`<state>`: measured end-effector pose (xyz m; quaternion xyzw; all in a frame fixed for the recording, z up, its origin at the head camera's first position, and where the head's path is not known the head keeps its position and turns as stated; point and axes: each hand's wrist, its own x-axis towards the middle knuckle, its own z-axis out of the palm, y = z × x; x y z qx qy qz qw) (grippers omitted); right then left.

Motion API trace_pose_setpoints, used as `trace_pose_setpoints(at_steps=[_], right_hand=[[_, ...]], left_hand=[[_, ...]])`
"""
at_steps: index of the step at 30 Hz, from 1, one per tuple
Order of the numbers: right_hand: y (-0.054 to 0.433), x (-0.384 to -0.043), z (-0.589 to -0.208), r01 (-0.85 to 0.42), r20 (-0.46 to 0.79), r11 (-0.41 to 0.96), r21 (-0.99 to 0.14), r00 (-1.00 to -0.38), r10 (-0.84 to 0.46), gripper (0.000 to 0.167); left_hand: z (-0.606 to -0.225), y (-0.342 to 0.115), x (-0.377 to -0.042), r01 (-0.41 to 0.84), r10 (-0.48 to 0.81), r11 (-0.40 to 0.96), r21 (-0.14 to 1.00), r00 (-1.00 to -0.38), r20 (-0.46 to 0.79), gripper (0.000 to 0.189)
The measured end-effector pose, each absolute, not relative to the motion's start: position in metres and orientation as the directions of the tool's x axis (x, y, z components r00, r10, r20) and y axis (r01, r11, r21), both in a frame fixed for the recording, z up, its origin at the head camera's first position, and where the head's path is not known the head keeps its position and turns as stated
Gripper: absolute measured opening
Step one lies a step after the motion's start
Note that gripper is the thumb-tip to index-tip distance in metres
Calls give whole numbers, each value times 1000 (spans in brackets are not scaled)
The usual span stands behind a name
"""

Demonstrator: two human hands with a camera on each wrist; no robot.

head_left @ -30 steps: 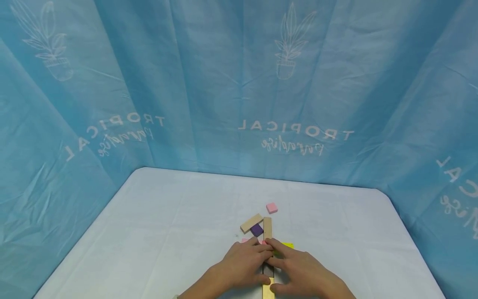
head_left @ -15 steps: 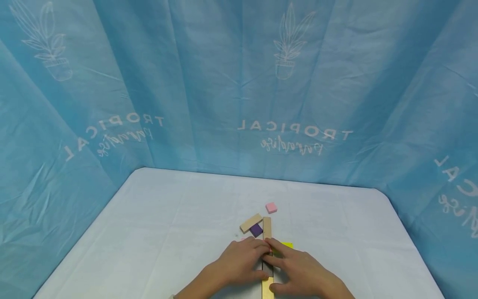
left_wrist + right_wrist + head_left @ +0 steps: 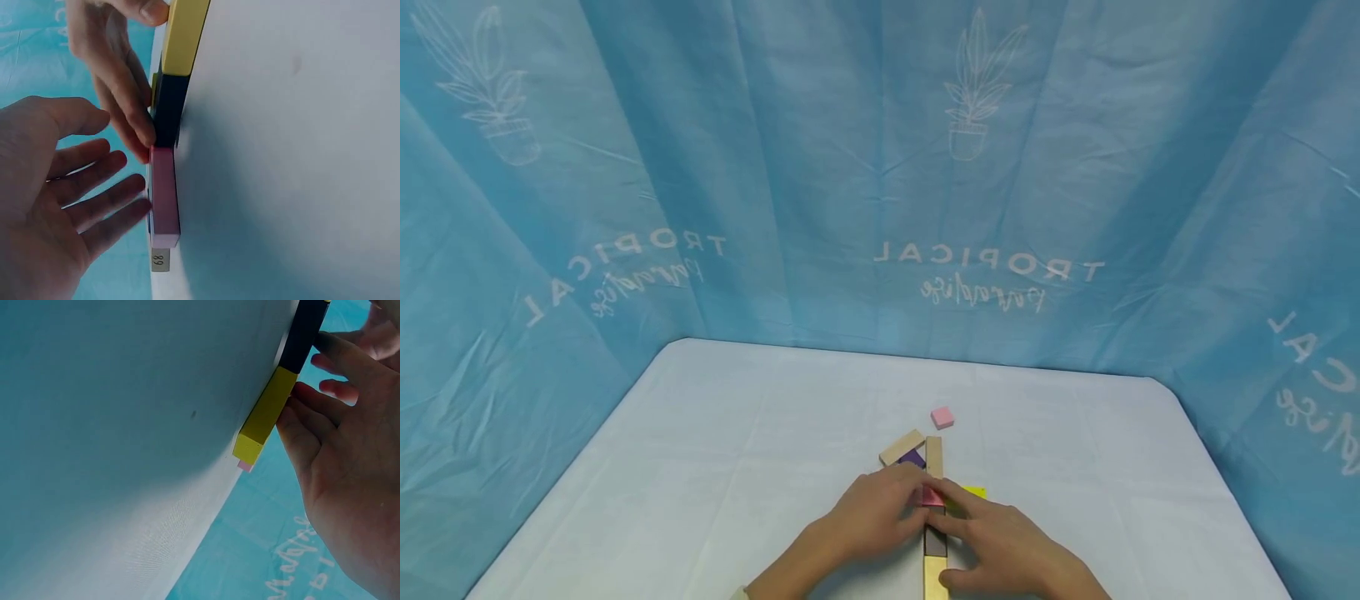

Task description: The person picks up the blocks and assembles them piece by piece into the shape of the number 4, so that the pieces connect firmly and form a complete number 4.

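A row of wooden blocks runs away from me across the table in the head view: a pale yellow block (image 3: 935,577), a dark block (image 3: 936,542), a red block (image 3: 932,497) and a tan block (image 3: 934,455). My left hand (image 3: 874,513) is on the row's left, fingers extended; in the left wrist view they lie close beside a pink block (image 3: 165,199). My right hand (image 3: 1003,540) is spread on the other side, its fingertips touching the row. In the right wrist view its fingers lie against a bright yellow block (image 3: 269,407). Neither hand grips a block.
Beyond the left hand lie a loose tan block (image 3: 901,447) and a partly covered purple block (image 3: 912,457). A small pink block (image 3: 942,417) sits farther back. The white table (image 3: 760,417) ends at a blue printed curtain (image 3: 827,208).
My left hand has lifted its thumb off the near part of the row and shifted forward, covering more of the purple block. My right hand has stayed nearly still.
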<state>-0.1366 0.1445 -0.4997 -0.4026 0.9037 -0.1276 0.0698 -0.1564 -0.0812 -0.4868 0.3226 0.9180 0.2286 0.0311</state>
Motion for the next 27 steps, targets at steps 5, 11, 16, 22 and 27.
trace_pose_setpoints(at_steps=[5, 11, 16, 22, 27], right_hand=[[144, -135, -501, -725, 10, 638, -259, -663, -749, 65], [143, -135, -502, -726, 10, 641, -248, -664, -748, 63], [142, -136, -501, -708, -22, 660, -250, -677, -735, 63], [143, -135, -500, -698, -34, 669, -256, -685, -728, 63], [143, -136, -499, -653, -109, 697, -296, -702, -704, 63]], left_hand=[[-492, -87, -170, 500, 563, 556, 664, -814, 143, 26], [-494, -85, -187, 474, 524, 528, 705, -835, 169, 25], [-488, -75, -200, 501, 496, 643, 578, -849, 184, 26], [-483, -64, -218, 467, 477, 692, 551, -868, 136, 29], [-479, -60, -234, 423, 462, 670, 610, -881, 103, 28]])
